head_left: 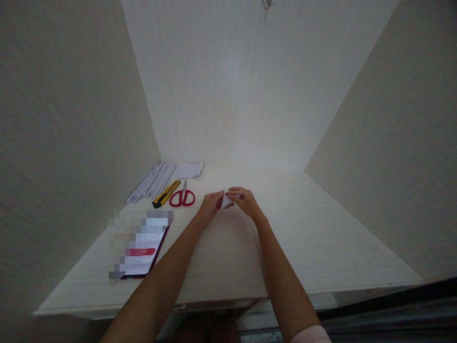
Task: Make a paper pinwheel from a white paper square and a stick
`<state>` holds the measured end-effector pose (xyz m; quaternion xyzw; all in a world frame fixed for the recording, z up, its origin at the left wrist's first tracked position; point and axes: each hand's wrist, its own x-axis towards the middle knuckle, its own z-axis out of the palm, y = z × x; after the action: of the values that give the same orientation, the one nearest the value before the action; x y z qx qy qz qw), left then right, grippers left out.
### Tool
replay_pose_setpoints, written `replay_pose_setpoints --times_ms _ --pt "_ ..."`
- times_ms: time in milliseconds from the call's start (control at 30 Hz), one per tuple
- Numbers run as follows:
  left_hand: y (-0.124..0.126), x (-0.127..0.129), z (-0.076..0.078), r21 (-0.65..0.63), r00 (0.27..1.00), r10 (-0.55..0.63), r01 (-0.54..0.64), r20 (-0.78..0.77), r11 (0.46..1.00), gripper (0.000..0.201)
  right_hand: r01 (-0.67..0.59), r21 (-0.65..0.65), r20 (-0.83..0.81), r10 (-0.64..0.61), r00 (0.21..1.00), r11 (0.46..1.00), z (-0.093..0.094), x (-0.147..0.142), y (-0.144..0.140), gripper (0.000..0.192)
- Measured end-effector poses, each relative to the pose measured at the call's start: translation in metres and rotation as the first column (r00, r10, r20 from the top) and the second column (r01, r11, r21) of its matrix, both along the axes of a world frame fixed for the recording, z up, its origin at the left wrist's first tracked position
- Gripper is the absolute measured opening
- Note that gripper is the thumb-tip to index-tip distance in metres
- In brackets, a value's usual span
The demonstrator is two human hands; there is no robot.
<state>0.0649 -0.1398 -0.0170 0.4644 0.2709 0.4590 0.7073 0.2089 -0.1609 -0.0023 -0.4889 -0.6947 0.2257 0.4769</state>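
We have both hands out over the middle of the pale desk point(321, 238), and between them sits a small white piece of paper point(226, 200). Our left hand point(211, 204) pinches its left edge, fingers closed on it; our right hand point(244, 200) curls over the top and right side, fingers pressed down on the same piece. The paper looks folded already, with a hint of red just under it that we cannot make out.

By the look of it we are mid-fold, working a crease into a piece held low, at or just above the desktop. The next move, as we judge it, calls for steady fingertips: one hand pinning, the other running along the edge so the crease stays true.

Off to the left lie red scissors point(182, 197), closed, with a yellow utility knife point(166, 194) just beside them, then a bundle of white strips point(152, 182) and a folded white sheet point(189, 170) near the back wall. A blurred card point(144, 247) rests nearer us.
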Motion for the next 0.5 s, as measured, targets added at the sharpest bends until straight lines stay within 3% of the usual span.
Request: replay_pose_setpoints --times_ms 500 --pt "-0.0065 0.0019 0.0015 0.148 0.964 0.014 0.026 -0.266 0.989 0.03 0.211 0.136 0.119 -0.227 0.967 0.968 -0.0007 -0.0083 -0.0026 0.024"
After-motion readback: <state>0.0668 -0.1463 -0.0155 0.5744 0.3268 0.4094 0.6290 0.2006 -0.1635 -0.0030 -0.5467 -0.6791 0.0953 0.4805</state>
